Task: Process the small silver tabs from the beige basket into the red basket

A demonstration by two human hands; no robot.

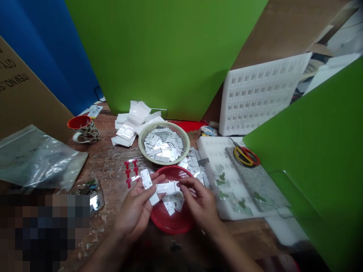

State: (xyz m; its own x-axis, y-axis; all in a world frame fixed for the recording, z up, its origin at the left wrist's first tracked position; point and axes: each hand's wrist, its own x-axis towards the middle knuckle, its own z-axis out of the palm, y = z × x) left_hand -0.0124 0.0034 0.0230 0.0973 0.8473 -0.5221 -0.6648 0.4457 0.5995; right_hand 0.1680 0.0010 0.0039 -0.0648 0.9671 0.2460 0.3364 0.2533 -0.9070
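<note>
Both my hands meet over a red basket (pixel 172 223) near the table's front edge. My left hand (pixel 136 209) is closed on a small white packet (pixel 147 181) that sticks up past my fingers. My right hand (pixel 200 200) pinches the end of another white packet (pixel 167 187) stretched between the two hands. More white packets (pixel 172 206) lie inside the red basket below. A cream basket (pixel 163 143) full of small silver metal plates stands just behind it.
Small red clips (pixel 130 172) lie left of the basket. A patterned mug (pixel 85 130) and a plastic bag (pixel 36 158) sit at left. White trays (pixel 227 177), scissors (pixel 246 155) and green boards (pixel 317 151) fill the right. A pile of white packets (pixel 133 122) lies at the back.
</note>
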